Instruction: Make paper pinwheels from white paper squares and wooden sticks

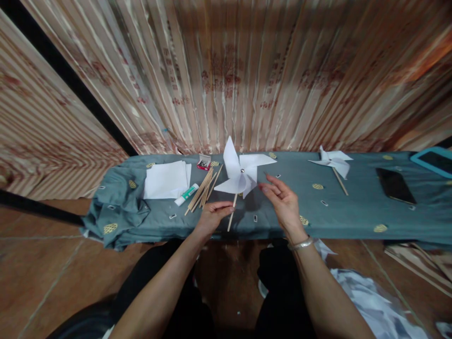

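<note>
In the middle of the head view, a white paper pinwheel [232, 162] faces up, a shiny round pin head at its centre. My left hand [212, 216] pinches its thin wooden stick [231, 220] below the blades between thumb and fingers. To the right of the blades is my right hand [284, 202], its thumb and forefinger apart and the other fingers slightly bent. Nothing shows between them, and I cannot tell whether a fingertip touches the paper. A second finished pinwheel [341, 165] lies on the cloth further right.
On the cloth-covered bench [293, 167] lie white paper sheets [164, 181], a glue stick [186, 194], several wooden sticks [202, 192] and a small red box of pins [204, 163]. A phone [395, 185] and a blue-framed tablet [432, 161] lie right. Paper scraps [370, 301] fill a bag on the floor.
</note>
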`<act>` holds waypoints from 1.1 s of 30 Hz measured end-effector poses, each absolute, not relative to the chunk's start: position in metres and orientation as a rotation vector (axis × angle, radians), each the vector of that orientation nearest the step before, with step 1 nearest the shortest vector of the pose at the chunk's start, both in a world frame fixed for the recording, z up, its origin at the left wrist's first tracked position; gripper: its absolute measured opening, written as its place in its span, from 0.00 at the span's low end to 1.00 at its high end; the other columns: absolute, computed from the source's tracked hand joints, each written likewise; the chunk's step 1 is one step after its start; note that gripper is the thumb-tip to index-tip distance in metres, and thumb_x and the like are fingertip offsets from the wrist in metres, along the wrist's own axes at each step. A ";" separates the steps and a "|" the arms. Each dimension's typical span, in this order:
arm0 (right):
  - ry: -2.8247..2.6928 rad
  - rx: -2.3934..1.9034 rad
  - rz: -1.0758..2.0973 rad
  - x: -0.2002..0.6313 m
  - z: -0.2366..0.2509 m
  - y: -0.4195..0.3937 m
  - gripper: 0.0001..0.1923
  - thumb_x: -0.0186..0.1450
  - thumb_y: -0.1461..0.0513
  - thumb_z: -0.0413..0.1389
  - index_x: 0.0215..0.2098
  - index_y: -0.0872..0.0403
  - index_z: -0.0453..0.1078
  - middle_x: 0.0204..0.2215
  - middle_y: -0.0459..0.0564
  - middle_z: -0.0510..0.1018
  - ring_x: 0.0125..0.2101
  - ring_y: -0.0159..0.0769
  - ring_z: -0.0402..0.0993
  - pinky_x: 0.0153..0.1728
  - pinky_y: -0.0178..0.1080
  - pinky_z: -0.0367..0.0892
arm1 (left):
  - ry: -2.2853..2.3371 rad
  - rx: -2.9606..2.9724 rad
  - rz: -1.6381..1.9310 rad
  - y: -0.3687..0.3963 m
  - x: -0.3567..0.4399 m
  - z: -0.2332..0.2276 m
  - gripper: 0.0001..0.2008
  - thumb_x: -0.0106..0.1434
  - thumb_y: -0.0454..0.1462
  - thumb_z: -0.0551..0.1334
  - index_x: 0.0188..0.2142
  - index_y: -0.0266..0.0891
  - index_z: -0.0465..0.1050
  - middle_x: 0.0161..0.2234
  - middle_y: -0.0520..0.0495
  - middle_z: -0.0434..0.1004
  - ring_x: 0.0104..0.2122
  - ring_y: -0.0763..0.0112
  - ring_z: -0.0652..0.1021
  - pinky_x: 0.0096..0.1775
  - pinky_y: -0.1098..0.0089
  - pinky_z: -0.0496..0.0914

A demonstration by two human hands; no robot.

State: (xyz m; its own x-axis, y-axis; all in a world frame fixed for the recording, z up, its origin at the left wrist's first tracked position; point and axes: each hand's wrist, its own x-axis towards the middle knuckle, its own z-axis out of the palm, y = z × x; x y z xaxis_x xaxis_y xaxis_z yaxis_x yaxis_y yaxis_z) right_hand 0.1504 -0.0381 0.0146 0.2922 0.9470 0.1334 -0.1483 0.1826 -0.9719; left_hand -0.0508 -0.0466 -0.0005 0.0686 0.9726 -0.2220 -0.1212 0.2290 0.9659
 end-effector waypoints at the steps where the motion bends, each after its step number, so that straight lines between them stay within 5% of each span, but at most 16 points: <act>1: -0.941 -1.091 0.982 0.150 0.015 -0.038 0.26 0.50 0.53 0.69 0.45 0.52 0.73 0.33 0.50 0.83 0.38 0.40 0.79 0.49 0.48 0.70 | 1.176 0.973 1.062 -0.046 -0.051 -0.001 0.16 0.38 0.43 0.75 0.28 0.41 0.83 0.29 0.47 0.84 0.32 0.66 0.79 0.44 0.64 0.70; 8: -0.950 -1.087 0.938 0.148 0.005 -0.031 0.30 0.46 0.54 0.70 0.46 0.50 0.71 0.41 0.52 0.81 0.44 0.41 0.77 0.49 0.49 0.70 | 1.165 0.964 1.060 -0.047 -0.049 -0.001 0.14 0.38 0.41 0.75 0.28 0.41 0.83 0.29 0.48 0.84 0.32 0.66 0.79 0.45 0.64 0.70; 15: -0.958 -1.130 1.028 0.147 0.005 -0.032 0.29 0.47 0.53 0.70 0.45 0.50 0.72 0.30 0.47 0.81 0.34 0.39 0.77 0.42 0.46 0.72 | 1.165 0.989 1.045 -0.047 -0.050 -0.003 0.14 0.39 0.42 0.74 0.28 0.41 0.83 0.30 0.47 0.84 0.33 0.65 0.79 0.46 0.64 0.69; 33: -0.934 -1.124 1.063 0.140 0.016 -0.042 0.26 0.47 0.52 0.69 0.43 0.51 0.74 0.27 0.45 0.81 0.29 0.35 0.76 0.37 0.41 0.72 | 1.180 1.003 1.115 -0.045 -0.044 -0.004 0.14 0.39 0.43 0.74 0.27 0.40 0.83 0.28 0.48 0.83 0.30 0.67 0.78 0.38 0.67 0.72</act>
State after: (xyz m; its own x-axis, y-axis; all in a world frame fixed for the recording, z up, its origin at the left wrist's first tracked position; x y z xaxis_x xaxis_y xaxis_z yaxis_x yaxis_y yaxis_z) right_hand 0.1400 -0.0417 0.0156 0.2435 0.9686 0.0507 -0.1750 0.0953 -0.9799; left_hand -0.0442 -0.0455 -0.0040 0.0363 0.9840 -0.1747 -0.1188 0.1778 0.9769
